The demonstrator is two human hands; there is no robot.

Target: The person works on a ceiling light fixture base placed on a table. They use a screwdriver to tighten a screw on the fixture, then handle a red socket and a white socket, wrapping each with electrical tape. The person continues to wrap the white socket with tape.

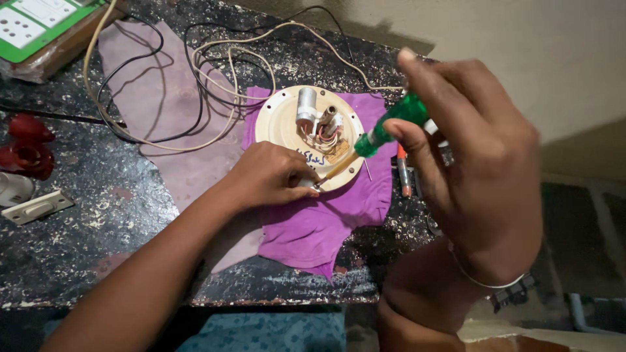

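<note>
The round cream plate (282,124) with its small motor parts and wires lies on a purple cloth (313,225), near the middle of the worktop (98,248) and closer to its right edge. My left hand (270,176) presses flat on the near rim of the plate and grasps nothing. My right hand (479,169) is clenched around the green handle of a screwdriver (375,133), whose tip meets the plate just beside my left fingertips.

I judge that the main risk is a slip: the tip is so near to the fingers that it could jab them if it jumps off the screw. The soft cloth could also let the plate slide or turn under pressure. The thin wires on the plate are near the shaft and could be caught.

An orange-tipped pen-like tool (403,171) lies just beside the plate, on the right. Loose cream and black cables (195,72) coil behind it. A red part (26,146) and a white switch (36,206) rest at the left edge, and a green socket board (36,26) in the far left corner.
</note>
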